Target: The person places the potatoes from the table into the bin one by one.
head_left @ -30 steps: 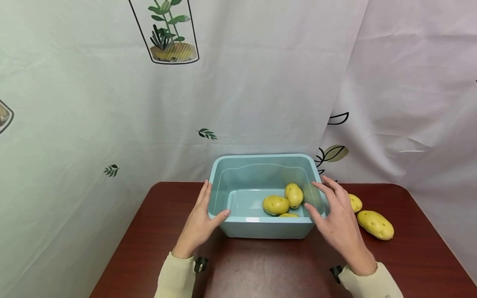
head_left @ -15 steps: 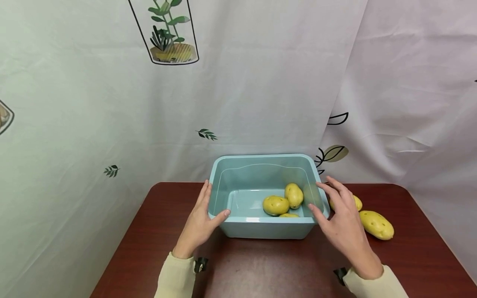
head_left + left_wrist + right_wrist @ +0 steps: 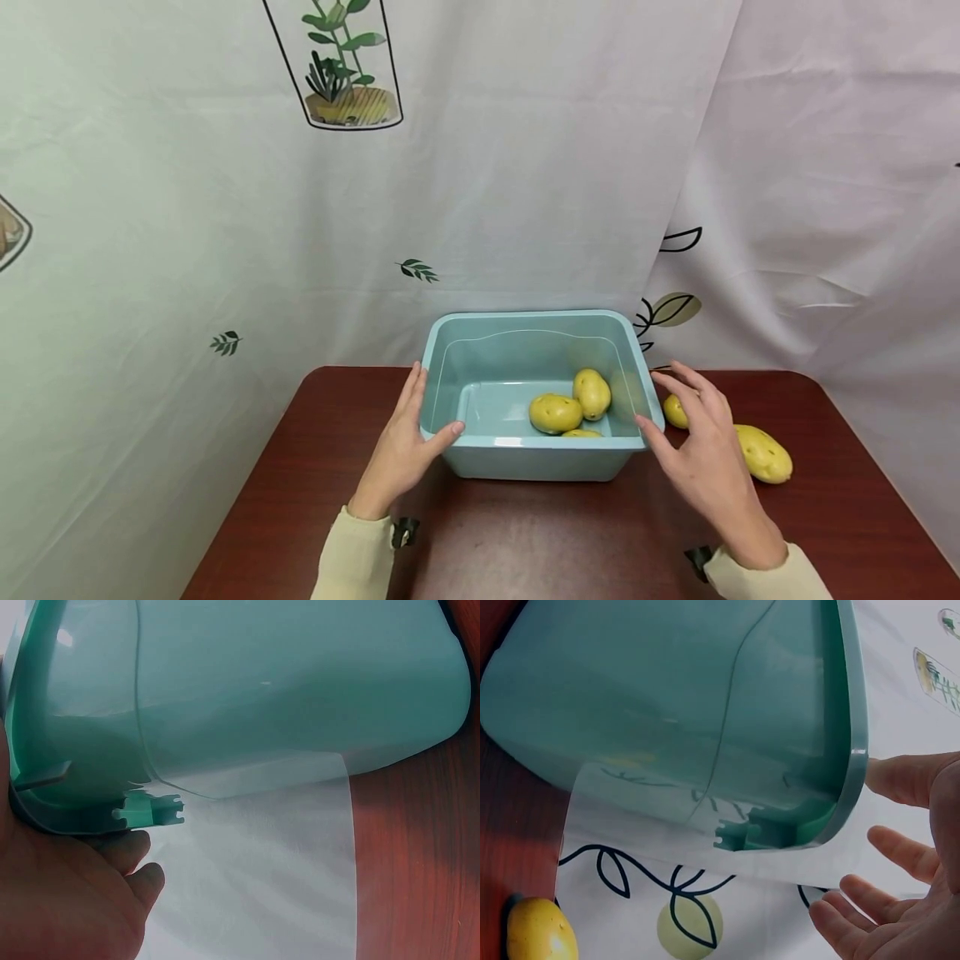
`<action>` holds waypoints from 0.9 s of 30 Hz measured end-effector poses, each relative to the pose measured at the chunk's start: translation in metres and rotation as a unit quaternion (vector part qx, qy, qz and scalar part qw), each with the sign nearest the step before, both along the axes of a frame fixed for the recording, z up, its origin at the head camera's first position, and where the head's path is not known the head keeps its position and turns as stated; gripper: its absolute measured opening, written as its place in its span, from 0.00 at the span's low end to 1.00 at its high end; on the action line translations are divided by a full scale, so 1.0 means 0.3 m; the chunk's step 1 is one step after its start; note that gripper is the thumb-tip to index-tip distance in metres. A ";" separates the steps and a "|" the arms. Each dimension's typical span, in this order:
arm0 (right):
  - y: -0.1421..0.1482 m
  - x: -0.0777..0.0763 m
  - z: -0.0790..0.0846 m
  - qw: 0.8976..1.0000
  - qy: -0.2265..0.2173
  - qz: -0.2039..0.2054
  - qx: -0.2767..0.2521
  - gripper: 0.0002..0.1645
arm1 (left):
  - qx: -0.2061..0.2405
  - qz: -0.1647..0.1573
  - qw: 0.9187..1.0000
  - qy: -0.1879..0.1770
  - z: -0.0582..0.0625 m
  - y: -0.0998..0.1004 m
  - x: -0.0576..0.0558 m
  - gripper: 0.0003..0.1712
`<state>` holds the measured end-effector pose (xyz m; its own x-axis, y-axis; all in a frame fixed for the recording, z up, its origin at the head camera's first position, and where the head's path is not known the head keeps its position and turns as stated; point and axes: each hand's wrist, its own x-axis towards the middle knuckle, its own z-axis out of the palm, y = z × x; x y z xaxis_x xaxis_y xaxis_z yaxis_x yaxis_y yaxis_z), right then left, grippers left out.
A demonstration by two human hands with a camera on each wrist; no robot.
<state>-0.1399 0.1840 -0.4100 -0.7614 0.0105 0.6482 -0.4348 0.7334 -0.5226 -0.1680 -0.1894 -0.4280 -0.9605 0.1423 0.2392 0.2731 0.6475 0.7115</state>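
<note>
A light blue plastic bin (image 3: 532, 465) stands at the back of the table with several yellow potatoes inside, among them one potato (image 3: 555, 413) lying against another potato (image 3: 592, 393). My left hand (image 3: 397, 458) holds the bin's front left corner, thumb over the rim and fingers along the outer side. In the left wrist view, fingers (image 3: 139, 881) show beneath the rim. Beside the right rim is my right hand (image 3: 708, 458), its fingers spread and loosely bent, holding nothing. The right wrist view shows its thumb close at the rim and the other fingers apart from the bin wall (image 3: 667, 675).
Right of the bin, a potato (image 3: 676, 411) and a longer potato (image 3: 763, 454) lie on the dark red wooden table (image 3: 525, 542), both partly behind the right hand. A pale printed cloth (image 3: 525, 183) hangs right behind the bin.
My right hand has moved right, from over the bin's right rim to just outside it, now covering more of the loose potatoes. The left hand and bin stay in place.
</note>
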 end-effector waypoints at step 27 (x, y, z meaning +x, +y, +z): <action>0.048 0.021 -0.020 0.999 -0.026 -0.023 -0.006 0.35 | 0.002 0.000 1.000 -0.003 -0.003 -0.001 -0.001 0.60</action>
